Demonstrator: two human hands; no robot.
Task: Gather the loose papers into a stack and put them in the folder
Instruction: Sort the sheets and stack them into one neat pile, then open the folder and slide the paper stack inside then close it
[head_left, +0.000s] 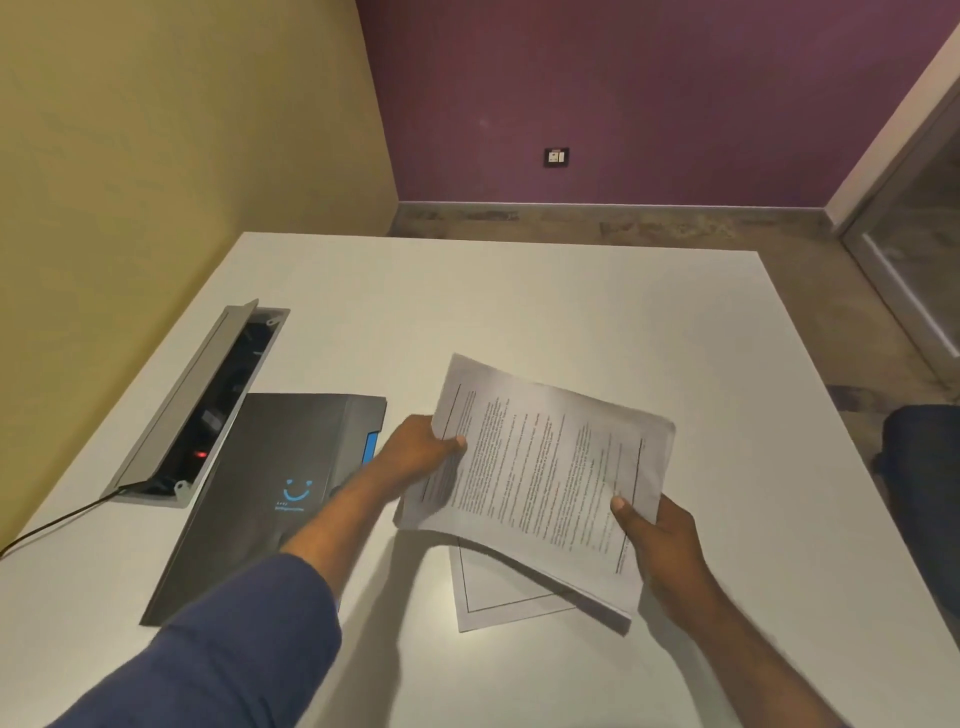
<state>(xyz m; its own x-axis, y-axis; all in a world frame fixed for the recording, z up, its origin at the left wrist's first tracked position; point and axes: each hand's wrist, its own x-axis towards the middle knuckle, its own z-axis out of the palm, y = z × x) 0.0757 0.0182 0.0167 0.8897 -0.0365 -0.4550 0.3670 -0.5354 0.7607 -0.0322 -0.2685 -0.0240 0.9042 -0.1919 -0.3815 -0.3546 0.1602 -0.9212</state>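
Note:
A stack of printed papers (540, 467) is held above the white table (519, 291), tilted and a little fanned. My left hand (421, 447) grips its left edge, thumb on top. My right hand (657, 530) grips its lower right corner, thumb on top. One more sheet (493, 592) lies flat on the table under the stack, partly hidden by it. The dark grey folder (270, 483) with a blue smiley mark lies closed on the table to the left, partly behind my left forearm.
An open cable box (202, 405) is set in the table left of the folder, with a black cable (47, 525) running off the left edge. A dark chair (924, 493) stands past the table's right edge. Walls lie beyond.

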